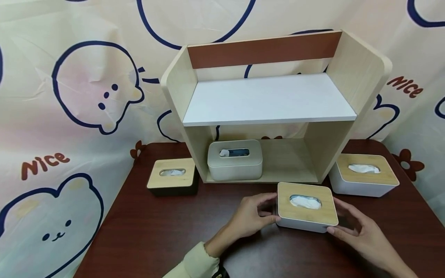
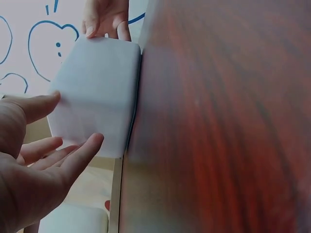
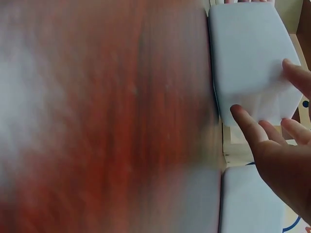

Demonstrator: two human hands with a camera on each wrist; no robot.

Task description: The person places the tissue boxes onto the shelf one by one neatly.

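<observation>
A white tissue box with a light wood lid (image 1: 285, 208) stands on the brown table in front of the shelf unit, white tissue showing in its oval slot. My left hand (image 1: 248, 216) holds its left end, thumb at the front corner and fingers along the side. At the opposite end my right hand (image 1: 363, 231) grips it, with the thumb near the front right corner. The left wrist view shows the white box wall (image 2: 102, 73) between both hands. In the right wrist view, fingertips of my right hand (image 3: 282, 145) meet the same box (image 3: 252, 48).
The pale wooden shelf unit (image 1: 269, 102) stands behind, with a grey-white tissue box (image 1: 234, 168) at the left of its lower level. A black box with a wood lid (image 1: 174, 189) sits left of it. Another white, wood-lidded box (image 1: 365, 187) stands at the right.
</observation>
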